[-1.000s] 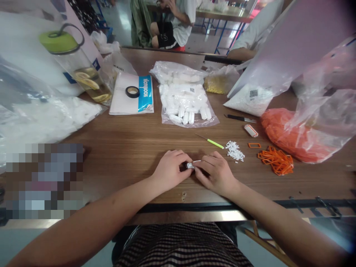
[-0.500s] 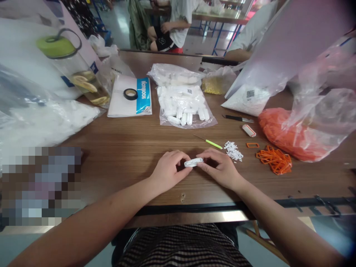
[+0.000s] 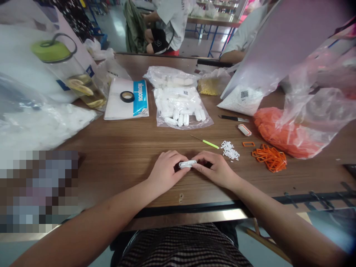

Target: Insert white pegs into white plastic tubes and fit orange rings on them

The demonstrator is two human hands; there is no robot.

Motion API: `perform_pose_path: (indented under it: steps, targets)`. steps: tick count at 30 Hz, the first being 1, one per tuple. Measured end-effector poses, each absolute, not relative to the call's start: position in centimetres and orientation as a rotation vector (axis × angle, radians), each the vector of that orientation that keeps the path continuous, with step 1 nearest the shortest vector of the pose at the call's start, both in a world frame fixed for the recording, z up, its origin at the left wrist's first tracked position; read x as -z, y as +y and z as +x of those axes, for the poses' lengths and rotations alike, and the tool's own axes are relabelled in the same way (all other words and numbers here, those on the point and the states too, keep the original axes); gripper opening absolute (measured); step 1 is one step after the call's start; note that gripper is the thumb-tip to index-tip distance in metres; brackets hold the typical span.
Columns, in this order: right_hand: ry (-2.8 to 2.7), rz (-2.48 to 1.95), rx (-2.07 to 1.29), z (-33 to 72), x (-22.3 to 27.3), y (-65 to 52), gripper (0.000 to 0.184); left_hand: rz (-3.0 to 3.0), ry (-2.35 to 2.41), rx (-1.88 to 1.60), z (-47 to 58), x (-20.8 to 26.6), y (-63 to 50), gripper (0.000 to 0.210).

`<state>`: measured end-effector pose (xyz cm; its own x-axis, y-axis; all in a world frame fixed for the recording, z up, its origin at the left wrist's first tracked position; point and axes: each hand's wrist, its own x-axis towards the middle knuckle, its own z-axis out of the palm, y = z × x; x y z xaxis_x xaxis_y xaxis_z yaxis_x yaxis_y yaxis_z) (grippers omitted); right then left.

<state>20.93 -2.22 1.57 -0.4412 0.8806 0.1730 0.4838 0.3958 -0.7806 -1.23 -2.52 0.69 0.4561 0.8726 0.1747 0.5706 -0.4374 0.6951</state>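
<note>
Grip of the left hand (image 3: 167, 170) is narrow, thumb and fingers pinching the left end of one white piece (image 3: 187, 164), while the grip of the right hand (image 3: 217, 167) is likewise narrow at its right end, so two hands share a single piece; it sits between them near the front edge of the tabletop (image 3: 116, 148), though whether it touches the wood cannot be told. Short and oblong, it lies nearly level from left to right, its visible face marked by a row of small dark spots too fine to read. Beyond the right hand are one pick with a yellow-green handle (image 3: 210, 144) and one heap of tiny white bits (image 3: 230, 151), too many to count. Farther right come one loose orange frame (image 3: 248, 144), one tangled pile of orange frames (image 3: 269, 158), again beyond counting, one white block with an orange rim (image 3: 244, 129) and one black-handled blade (image 3: 230, 118). Past these stands one clear bag of orange parts (image 3: 280, 129). Ahead of the hands lies one clear bag of white pieces (image 3: 180, 107), several showing at its near end, with one small bag of yellow bits (image 3: 208, 87) behind it; to its left are one notebook (image 3: 114, 107) bearing one roll of black tape (image 3: 127, 100), and one green-lidded bottle (image 3: 80, 79) with slices inside
</note>
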Motion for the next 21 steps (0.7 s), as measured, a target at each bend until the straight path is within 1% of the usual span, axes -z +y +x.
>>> perform_pose_path:
  steps: [2,6,7,9,12,15,18,21]
  targets:
    - [-2.142,-1.222,-0.677,21.8,-1.9,-1.4,0.017,2.224,1.242,-0.678,-1.2,-0.6,-2.5,0.011]
    - [-2.324,-1.548,0.088,23.8,-2.2,0.7,0.017,2.255,1.26,-0.67,-1.1,-0.5,-2.4,0.014]
    - [-2.384,-1.595,0.207,24.1,-2.1,1.1,0.015,2.255,1.261,-0.67,-1.1,-0.5,-2.4,0.015]
    - [-2.481,-1.606,0.31,24.5,-2.1,1.8,0.013,2.253,1.265,-0.668,-1.2,-0.5,-2.5,0.015]
    - [-2.498,-1.586,0.26,24.6,-2.4,2.4,0.015,2.246,1.269,-0.671,-1.2,-0.5,-2.5,0.015]
    - [-2.361,-1.622,-0.07,24.9,-3.6,2.5,0.015,2.241,1.266,-0.681,-1.2,-0.4,-2.5,0.015]
    - [-2.072,-1.585,-0.439,25.4,-5.4,2.4,0.018,2.234,1.264,-0.701,-1.1,-0.3,-2.5,0.015]
    - [-1.789,-1.584,-0.612,25.7,-6.6,2.6,0.022,2.229,1.271,-0.714,-1.1,-0.3,-2.5,0.014]
